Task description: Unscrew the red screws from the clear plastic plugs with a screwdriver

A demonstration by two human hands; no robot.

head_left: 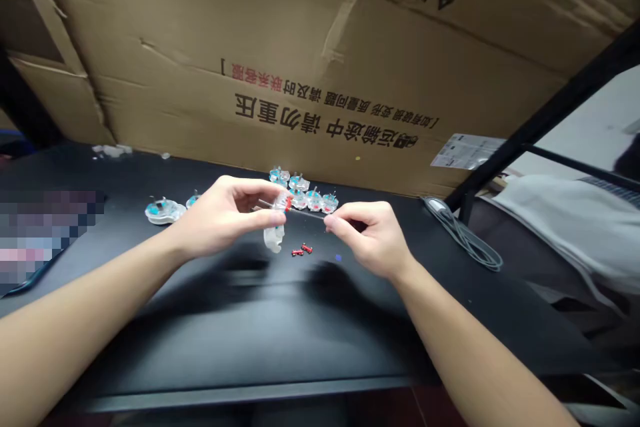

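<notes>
My left hand (225, 217) pinches a small transparent plastic part (274, 237) with a red piece (288, 204) on it, near the middle of the black table (250, 347). A thin dark rod (310, 212) runs from that part to my right hand (367, 238), whose fingertips pinch its far end. Behind my hands lies a cluster of several clear plastic parts with teal centres (303, 192), partly hidden by my fingers. Another such part (163, 211) lies left of my left hand. Two small red pieces (300, 249) lie just below my hands.
A large printed cardboard sheet (300, 60) stands along the table's far edge. A coiled grey cable (463, 235) lies at the right, beside a black metal bar (550, 117) and a grey cloth (565, 227). A pixelated patch (45, 240) covers something at the left.
</notes>
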